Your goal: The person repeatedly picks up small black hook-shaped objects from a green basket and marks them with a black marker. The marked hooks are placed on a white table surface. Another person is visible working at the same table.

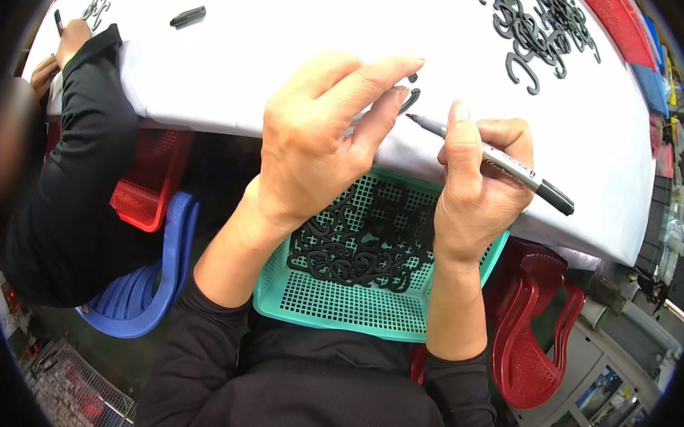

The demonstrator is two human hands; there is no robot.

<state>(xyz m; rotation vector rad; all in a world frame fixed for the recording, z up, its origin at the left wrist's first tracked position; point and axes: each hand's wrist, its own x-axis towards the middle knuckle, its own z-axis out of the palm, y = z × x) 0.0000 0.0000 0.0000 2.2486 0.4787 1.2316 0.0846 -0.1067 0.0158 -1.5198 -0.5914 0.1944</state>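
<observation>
Head view: 1 green basket (336, 327) of curved black parts (366, 263), lower centre; your right hand (475, 189), centre right, closed round 1 marker (511, 167); your left hand (315, 139), centre, pinching 1 black hook (413, 101); 1 hook pile (539, 30), upper right.

Across the upper half of the frame, a white-covered table (313, 19), brightly lit. At left, below it, a blue plastic chair (138, 303); at lower right, a dark-red plastic chair (523, 366) near a grey cabinet (580, 356) with see-through panels. At lower left, dark floor (124, 355) and a wire-mesh basket (85, 392).
</observation>
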